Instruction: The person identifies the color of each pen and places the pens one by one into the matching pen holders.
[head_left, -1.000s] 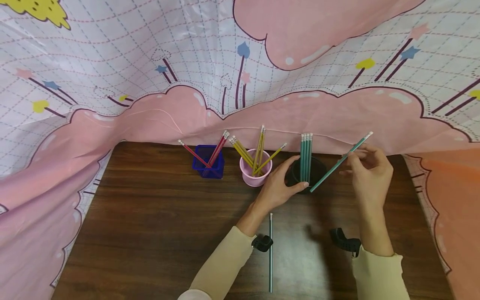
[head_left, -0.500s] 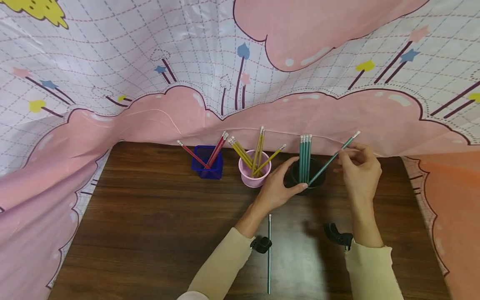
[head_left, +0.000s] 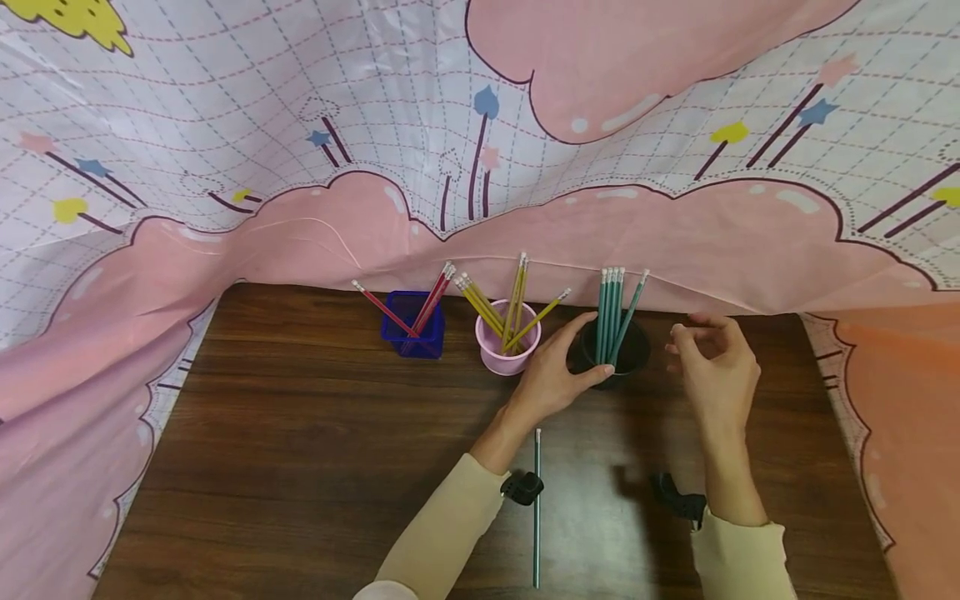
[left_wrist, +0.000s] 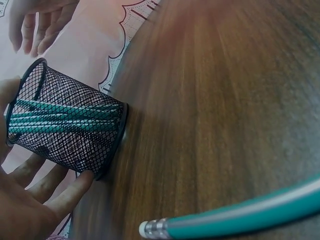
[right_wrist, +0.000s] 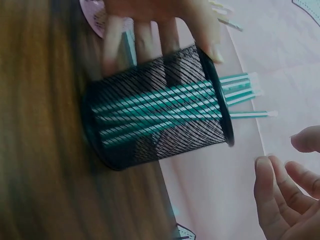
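My left hand (head_left: pixel 557 368) holds the black mesh pencil cup (left_wrist: pixel 70 135) at its side, thumb near the rim and fingers along the wall. Several green pencils (head_left: pixel 613 312) with white erasers stand in that cup, one leaning apart from the rest. To the right of the cup, my right hand (head_left: pixel 716 367) hovers with nothing in it; its fingers are loosely bent and apart from the cup in the right wrist view. Another green pencil (head_left: pixel 537 508) lies on the table beside my left wrist.
Left of the black cup stands a pink cup (head_left: pixel 510 364) with several yellow pencils (head_left: pixel 517 308). Farther left is a blue square holder (head_left: pixel 423 346) with red pencils (head_left: pixel 435 300). A patterned cloth (head_left: pixel 570 225) hangs behind the wooden table (head_left: pixel 337 467).
The green pencil in my right hand has moved left into the black cup and been let go. My right hand now stands apart from it. The left hand stays on the cup.
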